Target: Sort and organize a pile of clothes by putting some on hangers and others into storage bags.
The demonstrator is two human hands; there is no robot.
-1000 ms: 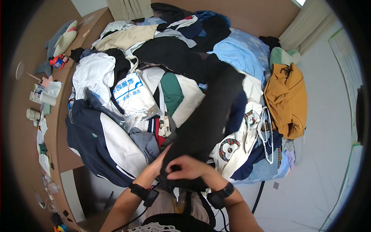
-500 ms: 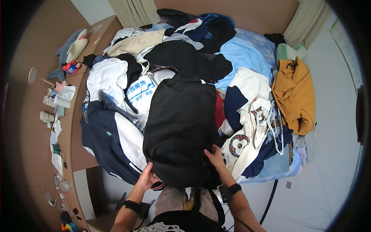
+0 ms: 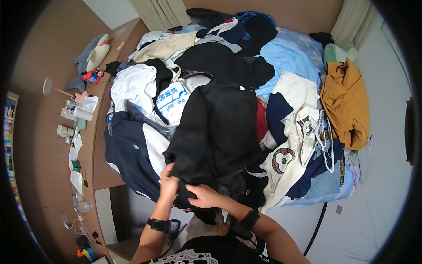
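Note:
A large black garment (image 3: 220,127), its exact kind unclear, lies spread over the heap on the bed. My left hand (image 3: 169,185) pinches its near left corner, fingers folded around the cloth. Close beside it, my right hand (image 3: 203,196) is closed on the same garment's near edge, its fingertips partly hidden by fabric. Left of my hands is a navy-and-white jacket (image 3: 132,145). A white garment with a flower-shaped patch (image 3: 277,176) lies on the right, with white hangers (image 3: 324,141) on top.
Mixed clothes cover the bed, including a mustard-brown garment (image 3: 347,105) at the right edge and light blue cloth (image 3: 288,61) farther back. Along the left runs a desk (image 3: 102,88) with a plush shark (image 3: 90,57), papers and cables. A black cable (image 3: 317,229) trails over the floor.
My right hand has moved left along the black garment's near edge, close to my left hand. The garment's near right part has been drawn in, uncovering dark cloth. The view has shifted slightly.

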